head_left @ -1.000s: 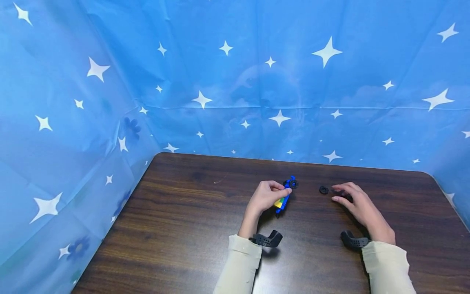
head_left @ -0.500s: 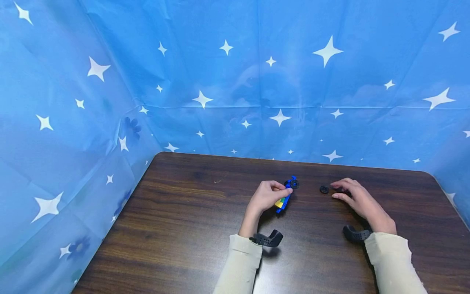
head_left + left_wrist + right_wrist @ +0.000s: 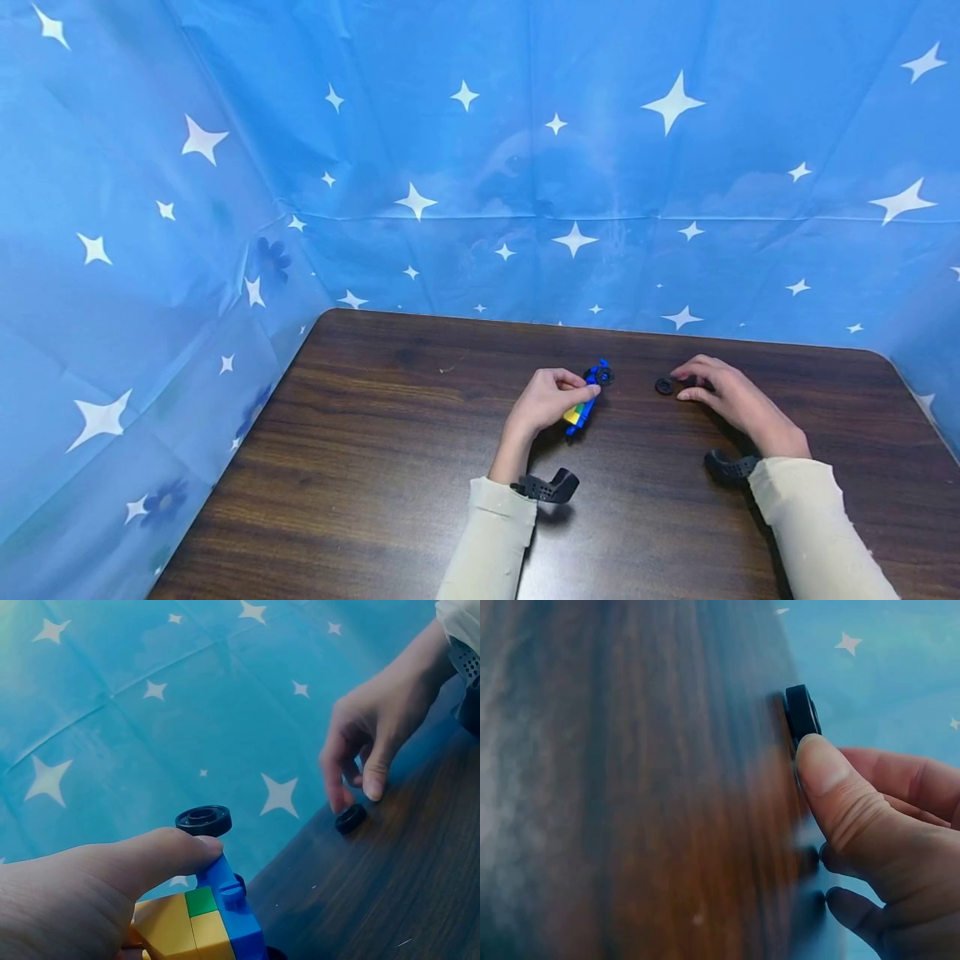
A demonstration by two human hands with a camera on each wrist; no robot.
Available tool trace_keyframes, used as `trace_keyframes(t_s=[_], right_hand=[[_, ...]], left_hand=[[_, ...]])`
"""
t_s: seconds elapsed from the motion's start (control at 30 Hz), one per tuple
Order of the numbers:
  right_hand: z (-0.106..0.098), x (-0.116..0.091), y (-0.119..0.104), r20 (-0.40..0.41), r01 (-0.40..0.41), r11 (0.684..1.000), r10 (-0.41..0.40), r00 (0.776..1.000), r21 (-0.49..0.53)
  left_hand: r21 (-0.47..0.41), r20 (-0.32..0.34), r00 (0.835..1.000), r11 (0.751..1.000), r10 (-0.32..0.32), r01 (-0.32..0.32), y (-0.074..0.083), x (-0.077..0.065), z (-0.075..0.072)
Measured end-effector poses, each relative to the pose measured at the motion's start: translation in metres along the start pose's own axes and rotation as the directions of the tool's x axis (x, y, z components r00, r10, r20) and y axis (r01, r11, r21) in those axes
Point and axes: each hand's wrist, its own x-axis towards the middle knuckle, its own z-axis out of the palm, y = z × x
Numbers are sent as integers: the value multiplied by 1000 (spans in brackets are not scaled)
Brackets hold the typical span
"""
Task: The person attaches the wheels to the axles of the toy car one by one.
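A small building-brick toy car [image 3: 578,419], blue with yellow and green bricks, is pinched between the thumb and fingers of my left hand [image 3: 543,404]. One black wheel [image 3: 204,820] sits on the car beside the thumb tip. To the right, a loose black wheel [image 3: 663,386] lies on the table. My right hand [image 3: 731,398] hovers just right of it, fingers relaxed and bent, thumb apart from the index finger. In the left wrist view a fingertip of that hand comes very close to the loose wheel; whether it touches cannot be told.
Both hands are over a dark wood-grain table [image 3: 375,467]. A blue curtain with white stars [image 3: 480,167] hangs close behind the table's back edge and along the left side. Each wrist wears a black camera bracket [image 3: 551,486].
My right hand has moved slightly forward and left, closer to the loose wheel, its fingers coming nearer the table. My left hand and the toy car have stayed in place.
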Motion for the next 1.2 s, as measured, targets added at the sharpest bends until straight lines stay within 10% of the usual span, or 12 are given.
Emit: trace_keyframes(t_s=[1.2], right_hand=[[12, -2, -9, -1, -138, 986, 138, 990, 95]], left_hand=[[31, -18, 1000, 999, 4, -4, 0, -1, 0]])
